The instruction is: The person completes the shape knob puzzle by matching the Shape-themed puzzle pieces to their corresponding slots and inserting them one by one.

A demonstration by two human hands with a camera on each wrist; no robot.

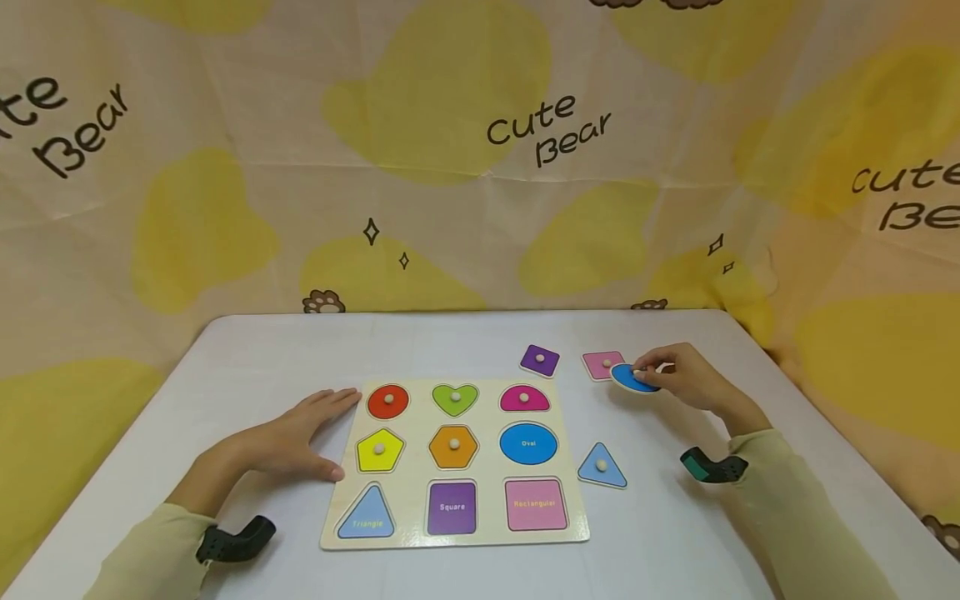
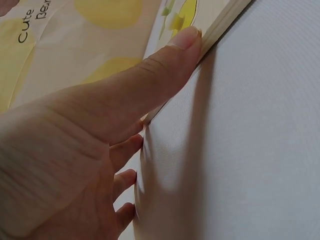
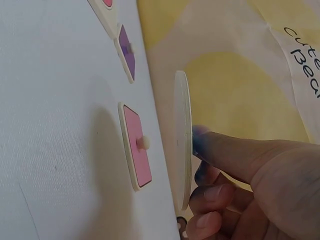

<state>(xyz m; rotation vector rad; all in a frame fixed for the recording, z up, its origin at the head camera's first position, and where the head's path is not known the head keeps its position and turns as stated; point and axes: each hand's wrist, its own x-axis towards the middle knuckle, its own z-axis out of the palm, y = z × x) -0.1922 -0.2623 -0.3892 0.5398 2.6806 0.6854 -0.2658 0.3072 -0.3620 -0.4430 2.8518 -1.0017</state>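
A blue oval puzzle piece is pinched by its knob in my right hand, raised above the table. In the right wrist view the oval piece stands edge-on, apart from the pink rectangle piece behind it. My left hand rests at the left edge of the wooden shape board, fingers spread, thumb touching the board's edge. Pieces with knobs sit in the board's top row and in the yellow pentagon and orange hexagon places. The oval, triangle, square and rectangle recesses show printed names.
On the white table lie a purple square piece behind the board, a pink rectangle piece at the back right, and a light blue triangle piece right of the board. A patterned cloth hangs behind the table.
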